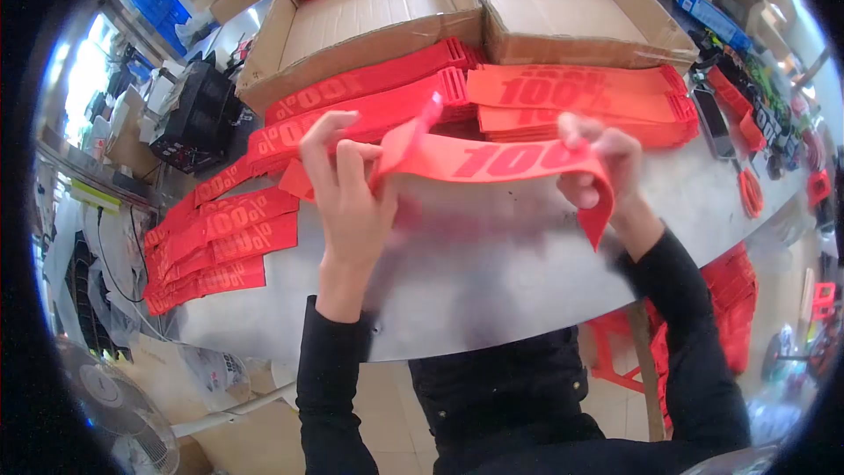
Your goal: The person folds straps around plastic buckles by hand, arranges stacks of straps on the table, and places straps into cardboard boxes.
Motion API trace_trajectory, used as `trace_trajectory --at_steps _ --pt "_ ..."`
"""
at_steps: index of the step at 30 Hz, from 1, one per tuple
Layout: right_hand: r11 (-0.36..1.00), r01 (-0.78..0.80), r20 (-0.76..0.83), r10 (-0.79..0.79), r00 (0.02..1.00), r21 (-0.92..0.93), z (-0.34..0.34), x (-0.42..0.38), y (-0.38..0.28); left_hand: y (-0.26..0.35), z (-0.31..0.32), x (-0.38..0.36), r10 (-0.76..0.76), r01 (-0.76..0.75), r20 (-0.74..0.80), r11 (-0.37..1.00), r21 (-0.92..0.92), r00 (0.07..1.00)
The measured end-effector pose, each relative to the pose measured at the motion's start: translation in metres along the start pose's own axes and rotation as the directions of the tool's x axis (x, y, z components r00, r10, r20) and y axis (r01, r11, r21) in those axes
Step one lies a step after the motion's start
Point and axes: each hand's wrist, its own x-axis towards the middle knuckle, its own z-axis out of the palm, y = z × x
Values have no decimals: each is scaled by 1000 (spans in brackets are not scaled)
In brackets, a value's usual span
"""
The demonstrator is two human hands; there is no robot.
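A red strip (519, 161) printed with "100" is stretched between both hands above the table. My left hand (347, 185) pinches its left end, where the strip folds over. At the other end, my right hand (607, 163) has its fingers closed around the strip, and a tail of it hangs below. Just behind the hands lie stacks of matching red strips (378, 110) and an orange-red stack (571, 105). More printed strips (233, 233) are fanned out in overlapping rows to the left of my left hand.
Two cardboard boxes (360, 31) with red strips inside stand at the back of the metal table (492, 299). A phone (712, 123) lies at the right. Near the left edge are a black device (198, 114) and a fan (114, 405).
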Motion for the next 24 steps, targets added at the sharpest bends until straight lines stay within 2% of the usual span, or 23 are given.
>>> trace_trajectory --at_steps 1,3,4,7,12,15,20,24 --pt "999 23 -7 -23 1000 40 -2 -2 0 0 8 -5 -63 67 26 974 -218 998" --pt "990 65 -28 -62 998 122 -3 -5 1 3 18 -14 -166 205 120 769 -605 979" --pt "991 63 -29 -60 998 121 1 -5 4 7 16 -13 -168 206 119 768 -606 978" --pt "979 180 -53 -185 981 -92 14 2 17 21 2 1 63 45 220 889 -456 973" --pt "963 155 50 -147 988 -219 -15 6 25 35 -1 1 94 38 268 893 -448 959" --pt "919 136 -302 -258 918 -370 -8 -1 26 37 1 1 138 23 312 887 -461 940" --pt "914 70 -356 -226 907 -400 13 7 23 36 -2 2 179 1 389 907 -421 904" --pt "878 30 -259 -174 950 -478 -3 6 22 39 -5 2 226 -44 382 902 -430 896"
